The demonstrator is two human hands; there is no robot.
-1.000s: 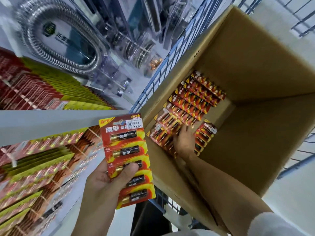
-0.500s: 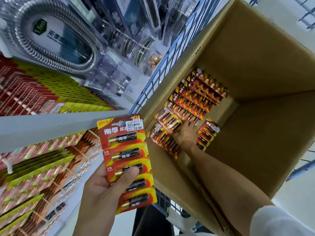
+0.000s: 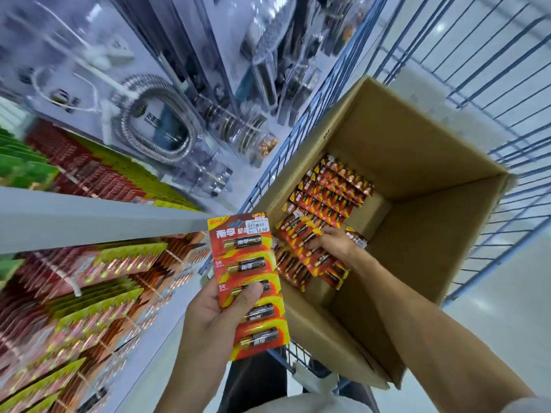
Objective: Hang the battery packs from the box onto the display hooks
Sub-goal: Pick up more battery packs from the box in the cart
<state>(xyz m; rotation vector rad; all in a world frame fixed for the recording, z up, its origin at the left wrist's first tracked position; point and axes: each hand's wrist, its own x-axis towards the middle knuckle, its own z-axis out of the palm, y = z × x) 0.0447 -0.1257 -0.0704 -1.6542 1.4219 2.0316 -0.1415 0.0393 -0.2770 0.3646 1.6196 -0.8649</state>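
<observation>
Since the earlier frame the right hand (image 3: pixel 331 244) has shifted across the packs (image 3: pixel 325 201) in the box (image 3: pixel 417 138), while the left hand (image 3: pixel 214 317) holds its load as before.

1. Left hand. We grip a strip (image 3: pixel 247 281) of battery packs, thumb across its face at mid-height and fingers behind. The strip stands upright, with its price label at the end farthest from the wrist.

2. Right hand. We reach down into the box with the fingers lying on a pack (image 3: pixel 301 234). We cannot tell whether they have closed round it. More packs lie in rows beyond the fingertips, against the wall on the thumb side.

3. Handling. We judge the strip to be light card with blisters: stiff across its width, likely to fold between cells and glossy enough to slip. We would take hold at the card edges, not on the blisters. The header end should stay free for the hook; no hang hole is visible.

4. Surroundings. Outward from the left hand, hung packs (image 3: pixel 89 281) fill the display below a grey shelf (image 3: pixel 89 216). Beyond the right hand, the box sits in a blue wire cart (image 3: pixel 492 84).
</observation>
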